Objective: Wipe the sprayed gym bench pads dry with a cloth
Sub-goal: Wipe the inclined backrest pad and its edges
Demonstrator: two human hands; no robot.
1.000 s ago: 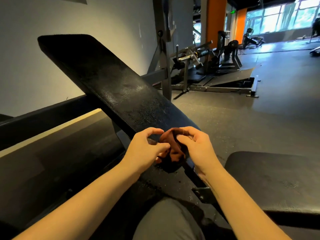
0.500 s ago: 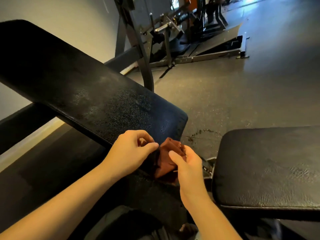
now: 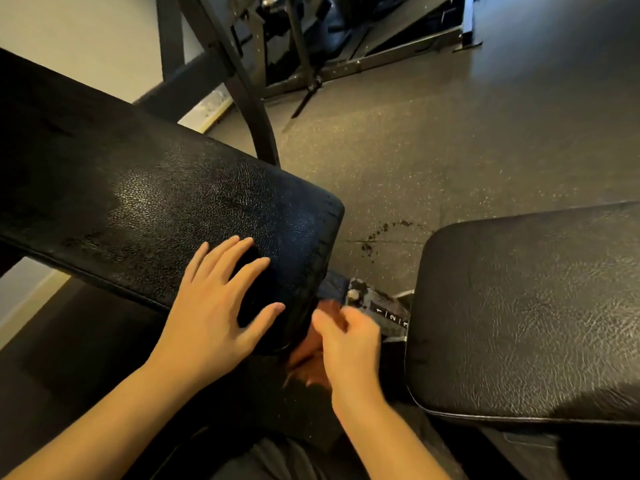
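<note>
The long black back pad (image 3: 166,202) slants from the upper left down to the centre, its surface glistening with spray. My left hand (image 3: 221,299) lies flat on its lower end, fingers spread. My right hand (image 3: 349,344), blurred, is closed on a brown cloth (image 3: 308,362) just below the pad's lower edge. Most of the cloth is hidden behind the hand. The black seat pad (image 3: 526,313) sits to the right, apart from both hands.
A metal adjustment bracket (image 3: 384,306) with numbers 1, 2, 3 sits between the two pads. Dark rubber floor (image 3: 433,150) stretches behind, with wet spots near the gap. A curved steel upright (image 3: 252,109) and other machine frames (image 3: 346,46) stand at the top.
My left hand let go of the cloth and spread flat on the back pad. My right hand keeps the cloth and has dropped below the pad's end. The view tilted downward.
</note>
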